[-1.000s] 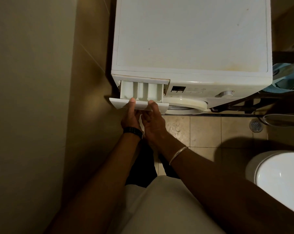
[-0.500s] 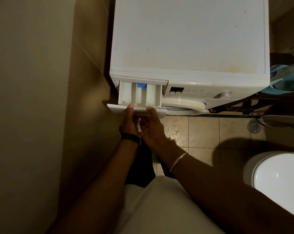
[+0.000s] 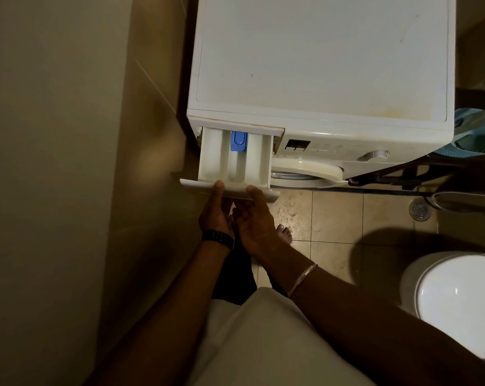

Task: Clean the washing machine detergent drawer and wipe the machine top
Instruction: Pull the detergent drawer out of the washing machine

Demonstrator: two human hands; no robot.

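Drawer point(image 3: 235, 160) stands well out of the slot at the front left corner of the washing machine point(image 3: 319, 65), front panel lowest in view, three white compartments exposed; a blue insert point(image 3: 238, 140) sits at the back of the middle one.

Left hand point(image 3: 214, 215) grips the front panel from below, thumb tip lying on the panel's top edge, remaining fingers curled under and out of sight (how tightly, cannot tell). Black watch point(image 3: 218, 239) on that wrist.

Right hand point(image 3: 253, 218) just beside the left, nearly touching it. Thumb point(image 3: 255, 192) rests on the panel edge right of centre, fingers tucked beneath the panel, palm turned up. Thin metal bangle point(image 3: 302, 280) on the forearm.

Machine top pale and flat, with a yellowish stain near the right front corner and a few small specks. Control panel with a dial point(image 3: 376, 155) runs right of the drawer slot; the door rim point(image 3: 308, 169) bulges out below it.

Room: tight on the left, where the wall point(image 3: 54, 162) runs close beside the drawer's left edge. Tiled floor point(image 3: 335, 218) opens to the right, with a floor drain point(image 3: 419, 209) and a white toilet point(image 3: 458, 302) at lower right. Bare toes point(image 3: 284, 232) show on the tiles just beneath the right hand. Teal cloth point(image 3: 477, 135) bunched against the machine's right side.
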